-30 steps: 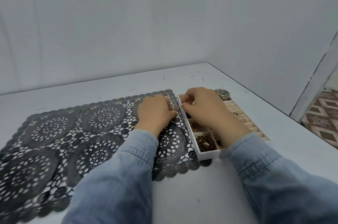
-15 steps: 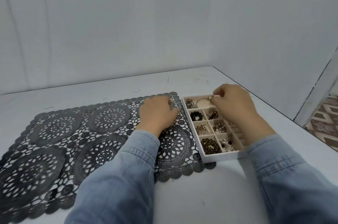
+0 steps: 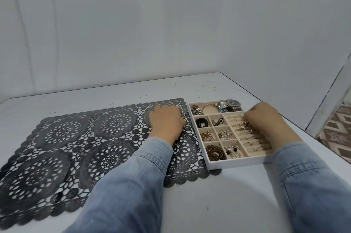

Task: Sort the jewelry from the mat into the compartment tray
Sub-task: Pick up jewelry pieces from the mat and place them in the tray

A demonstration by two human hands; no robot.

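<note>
Your left hand (image 3: 166, 122) rests on the far right corner of the dark grey lace-pattern mat (image 3: 62, 137), knuckles up and fingers curled under. A small silvery piece of jewelry (image 3: 183, 116) shows just at its fingertips, on the mat's right edge. I cannot tell whether you pinch it or only touch it.

The white compartment tray with beige lining (image 3: 237, 163) lies against that same edge of the mat, close to the right edge of the white tabletop (image 3: 218, 204). Your right hand (image 3: 263, 118) sits over the far right part of the tray, above the rows of ring slots (image 3: 250, 137), with its fingers curled; the fingertips are hidden, so whether it has hold of anything cannot be told.

The tray's long far compartment holds a silver wristwatch (image 3: 233, 104), a thin bangle (image 3: 208, 108) and some chains. The small square compartments hold beads and mixed pieces — a dark bead bracelet (image 3: 202, 122) lies in the far left one. Blue denim sleeves cover both forearms.
</note>
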